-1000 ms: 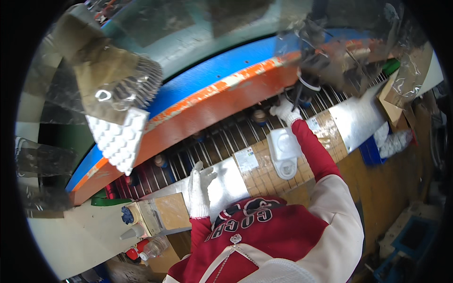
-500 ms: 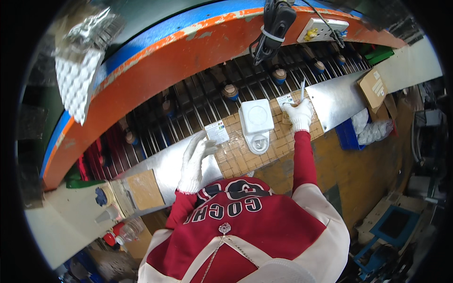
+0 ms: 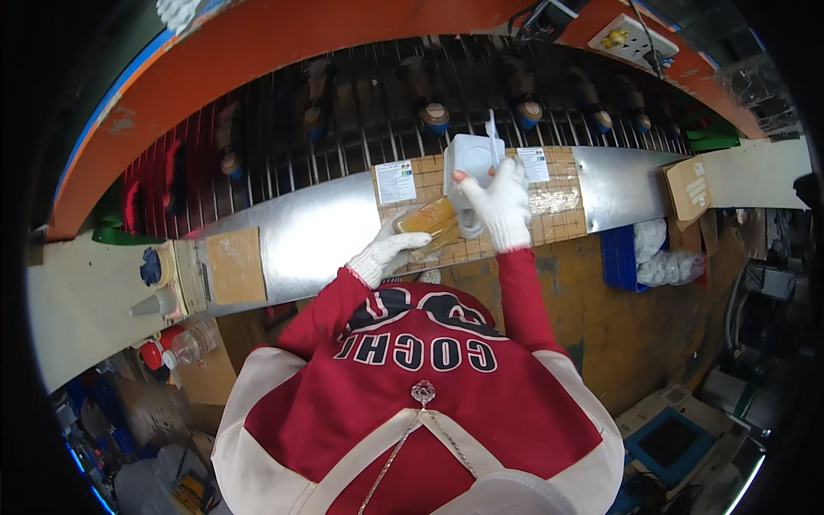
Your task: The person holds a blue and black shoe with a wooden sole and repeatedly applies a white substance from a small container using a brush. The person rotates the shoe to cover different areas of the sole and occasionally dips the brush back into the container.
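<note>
My left hand, in a white glove, is closed round a see-through, amber rectangular block or box, held tilted over the near side of the cardboard mat. My right hand, gloved with bare fingertips showing, grips a slim white stick-like tool that points up and away. Those fingers are at the right side of a white squarish container, perhaps touching it. Most of the container's clear round front part is hidden behind the right hand and the block.
Under these lies a cardboard mat with printed labels on a metal strip. Beyond run metal rollers with bottle-like fittings. A blue bin of clear bags stands right; a brown pad lies left.
My left hand has moved right and now holds the amber block. My right hand, with the white tool, has come left from the mat's right side to the white container. The view has shifted.
</note>
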`<state>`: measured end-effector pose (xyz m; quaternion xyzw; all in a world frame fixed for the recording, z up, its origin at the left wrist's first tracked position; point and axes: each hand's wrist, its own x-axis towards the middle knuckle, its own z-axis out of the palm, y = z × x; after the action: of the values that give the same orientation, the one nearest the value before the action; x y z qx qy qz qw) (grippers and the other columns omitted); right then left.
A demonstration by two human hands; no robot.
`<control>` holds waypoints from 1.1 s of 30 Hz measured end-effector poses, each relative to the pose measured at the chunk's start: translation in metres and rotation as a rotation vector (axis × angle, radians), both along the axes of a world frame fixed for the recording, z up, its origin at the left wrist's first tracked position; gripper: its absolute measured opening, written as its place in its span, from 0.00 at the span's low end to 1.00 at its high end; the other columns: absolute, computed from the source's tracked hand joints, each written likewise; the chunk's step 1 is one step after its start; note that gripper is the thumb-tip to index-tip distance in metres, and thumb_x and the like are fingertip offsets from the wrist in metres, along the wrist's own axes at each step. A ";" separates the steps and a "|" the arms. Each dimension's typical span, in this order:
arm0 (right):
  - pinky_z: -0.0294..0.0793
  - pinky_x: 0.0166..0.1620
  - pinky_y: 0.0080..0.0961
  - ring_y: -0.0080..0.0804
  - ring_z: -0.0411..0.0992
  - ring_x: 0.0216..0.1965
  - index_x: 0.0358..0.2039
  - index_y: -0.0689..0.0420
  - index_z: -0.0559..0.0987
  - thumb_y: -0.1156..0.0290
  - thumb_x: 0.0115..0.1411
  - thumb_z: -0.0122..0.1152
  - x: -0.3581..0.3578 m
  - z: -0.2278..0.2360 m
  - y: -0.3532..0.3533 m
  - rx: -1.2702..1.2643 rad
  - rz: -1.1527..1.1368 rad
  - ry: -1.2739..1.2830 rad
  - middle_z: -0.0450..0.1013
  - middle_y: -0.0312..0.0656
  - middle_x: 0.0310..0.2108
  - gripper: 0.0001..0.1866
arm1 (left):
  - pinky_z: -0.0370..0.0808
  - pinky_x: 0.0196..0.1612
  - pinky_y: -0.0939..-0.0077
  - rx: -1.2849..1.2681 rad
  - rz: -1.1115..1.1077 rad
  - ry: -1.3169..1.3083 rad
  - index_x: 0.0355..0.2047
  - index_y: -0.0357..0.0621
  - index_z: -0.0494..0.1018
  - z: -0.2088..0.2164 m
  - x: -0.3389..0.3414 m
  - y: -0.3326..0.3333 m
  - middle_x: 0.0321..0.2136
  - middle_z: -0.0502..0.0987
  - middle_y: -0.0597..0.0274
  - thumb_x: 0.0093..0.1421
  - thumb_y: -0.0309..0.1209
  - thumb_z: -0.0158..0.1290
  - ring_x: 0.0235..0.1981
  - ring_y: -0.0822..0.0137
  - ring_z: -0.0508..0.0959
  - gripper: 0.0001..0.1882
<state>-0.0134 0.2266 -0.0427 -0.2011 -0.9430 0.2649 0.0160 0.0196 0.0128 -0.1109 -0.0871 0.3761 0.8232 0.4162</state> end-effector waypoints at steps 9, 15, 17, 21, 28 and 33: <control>0.74 0.54 0.44 0.54 0.70 0.54 0.52 0.63 0.68 0.48 0.40 0.77 -0.010 -0.019 0.033 0.028 -0.026 -0.089 0.65 0.58 0.54 0.46 | 0.76 0.59 0.64 -0.083 -0.016 0.016 0.70 0.44 0.54 -0.045 0.010 -0.019 0.62 0.68 0.54 0.60 0.24 0.58 0.60 0.61 0.73 0.40; 0.75 0.52 0.45 0.50 0.71 0.51 0.48 0.60 0.72 0.51 0.38 0.78 0.034 0.041 0.126 0.398 -0.297 -0.138 0.69 0.52 0.51 0.40 | 0.79 0.54 0.64 -0.142 -0.062 0.032 0.69 0.44 0.56 -0.039 0.004 -0.013 0.61 0.69 0.53 0.57 0.24 0.61 0.58 0.60 0.74 0.40; 0.75 0.53 0.47 0.51 0.70 0.53 0.50 0.57 0.71 0.52 0.40 0.78 0.055 0.048 0.140 0.531 -0.344 -0.153 0.66 0.51 0.56 0.40 | 0.80 0.52 0.66 -0.300 -0.122 0.164 0.68 0.44 0.58 -0.033 -0.007 0.000 0.59 0.70 0.53 0.56 0.25 0.63 0.57 0.60 0.74 0.40; 0.73 0.53 0.45 0.50 0.69 0.53 0.45 0.60 0.72 0.55 0.39 0.76 0.095 0.040 0.142 0.470 -0.324 -0.089 0.67 0.51 0.53 0.36 | 0.76 0.56 0.68 -0.533 -0.004 0.322 0.62 0.44 0.64 -0.024 -0.039 0.048 0.54 0.74 0.55 0.52 0.28 0.68 0.55 0.62 0.75 0.38; 0.75 0.47 0.44 0.47 0.71 0.45 0.41 0.61 0.70 0.55 0.37 0.80 0.101 -0.003 0.093 0.215 -0.117 0.071 0.68 0.48 0.43 0.36 | 0.73 0.57 0.70 -0.557 -0.103 0.648 0.56 0.44 0.71 -0.025 -0.120 0.130 0.51 0.76 0.56 0.49 0.31 0.70 0.53 0.63 0.76 0.33; 0.65 0.61 0.49 0.59 0.62 0.60 0.43 0.62 0.69 0.52 0.37 0.78 0.078 -0.009 0.067 0.133 -0.091 0.040 0.59 0.61 0.63 0.39 | 0.73 0.56 0.61 -1.219 -0.311 1.212 0.52 0.51 0.77 -0.032 -0.154 0.134 0.46 0.77 0.49 0.55 0.47 0.63 0.49 0.50 0.77 0.26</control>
<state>0.0642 0.2939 -0.0514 -0.2371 -0.9478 0.2047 0.0600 -0.1342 0.1470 -0.1426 0.2107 0.9151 0.3169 0.1331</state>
